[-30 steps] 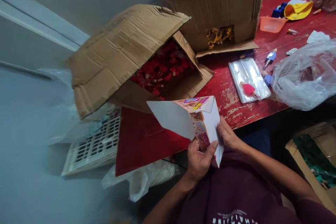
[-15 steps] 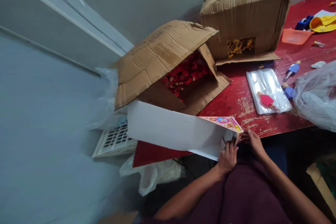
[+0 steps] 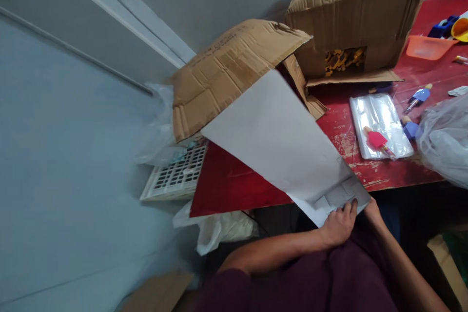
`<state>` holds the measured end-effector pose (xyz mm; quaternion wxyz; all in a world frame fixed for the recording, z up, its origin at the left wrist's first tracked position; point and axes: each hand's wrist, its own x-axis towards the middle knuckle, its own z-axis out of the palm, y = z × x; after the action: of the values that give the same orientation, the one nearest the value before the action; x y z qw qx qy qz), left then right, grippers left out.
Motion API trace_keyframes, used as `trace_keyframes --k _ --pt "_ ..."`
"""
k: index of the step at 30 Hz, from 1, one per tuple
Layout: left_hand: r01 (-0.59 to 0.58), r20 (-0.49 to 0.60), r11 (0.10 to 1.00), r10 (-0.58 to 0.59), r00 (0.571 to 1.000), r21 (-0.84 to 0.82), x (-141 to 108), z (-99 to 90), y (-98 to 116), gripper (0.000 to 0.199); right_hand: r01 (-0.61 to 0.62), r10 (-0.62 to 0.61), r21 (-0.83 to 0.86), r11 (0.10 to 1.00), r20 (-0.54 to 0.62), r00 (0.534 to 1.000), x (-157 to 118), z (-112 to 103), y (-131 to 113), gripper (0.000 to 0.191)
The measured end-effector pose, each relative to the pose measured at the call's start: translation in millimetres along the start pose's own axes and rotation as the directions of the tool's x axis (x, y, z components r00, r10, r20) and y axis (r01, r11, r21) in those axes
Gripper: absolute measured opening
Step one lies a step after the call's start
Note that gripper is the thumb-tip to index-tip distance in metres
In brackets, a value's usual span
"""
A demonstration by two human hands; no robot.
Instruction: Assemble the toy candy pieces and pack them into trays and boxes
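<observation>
A large white paperboard sheet (image 3: 278,141) spreads flat from my hands up over the red board, with creased flap panels at its near end (image 3: 338,194). Its printed side faces away and is hidden. My left hand (image 3: 339,224) grips the near edge, fingers across the white face. My right hand (image 3: 373,212) holds the same edge just beside it, mostly hidden behind the card. The sheet covers the opening of the cardboard box (image 3: 234,70), hiding the red pieces inside.
A second cardboard box (image 3: 351,24) shows yellow pieces through a cut opening. On the worn red table (image 3: 351,156) lie a clear plastic packet (image 3: 380,126), a pink-red toy (image 3: 377,139) and a plastic bag (image 3: 444,141). A white slatted crate (image 3: 175,173) stands by the wall.
The white sheet has opened from a folded, part-formed box into a flat sheet, its far end swung up over the box. Its pink print no longer shows. My view has shifted.
</observation>
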<state>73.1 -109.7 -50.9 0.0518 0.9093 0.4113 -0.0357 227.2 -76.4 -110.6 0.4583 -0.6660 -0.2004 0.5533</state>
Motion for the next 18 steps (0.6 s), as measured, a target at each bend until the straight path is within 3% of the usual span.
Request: trace_keyframes --k 3,6,8,9,11,14,18 --pt "0.018 0.017 1.0 -0.018 1.0 0.021 14.5 -6.2 -27.1 0.055 -0.043 0.043 0.011 0.999 -0.007 0.999 -1.6 -15.2 5.9 0.04" --pt "0.158 0.118 0.987 -0.161 0.98 0.039 21.5 -17.7 -88.3 0.056 -0.095 0.099 0.05 0.994 -0.088 0.991 -6.9 -36.2 16.0 0.054" --pt "0.324 0.176 0.945 -0.328 0.928 0.054 15.0 -23.4 -132.3 0.055 -0.103 0.12 0.087 0.991 -0.213 0.97 -15.5 -55.6 27.1 0.058" --pt "0.335 0.197 0.94 -0.341 0.919 0.067 8.5 -23.9 -151.8 0.054 -0.099 0.127 0.108 0.989 -0.29 0.948 -21.6 -66.7 34.5 0.058" --pt "0.37 0.235 0.927 -0.375 0.897 0.067 -7.9 -18.6 -184.9 0.051 -0.101 0.163 0.155 0.983 -0.46 0.873 -35.3 -91.4 53.9 0.055" --pt "0.419 0.265 0.902 -0.43 0.863 0.101 -28.7 0.0 -222.4 0.052 -0.174 0.279 0.222 0.959 -0.666 0.691 -56.7 -132.4 97.4 0.04" --pt "0.414 0.137 0.9 -0.431 0.892 0.136 -37.6 14.9 -243.5 0.06 -0.361 0.525 0.387 0.849 -0.695 0.49 -100.1 -167.0 170.8 0.029"
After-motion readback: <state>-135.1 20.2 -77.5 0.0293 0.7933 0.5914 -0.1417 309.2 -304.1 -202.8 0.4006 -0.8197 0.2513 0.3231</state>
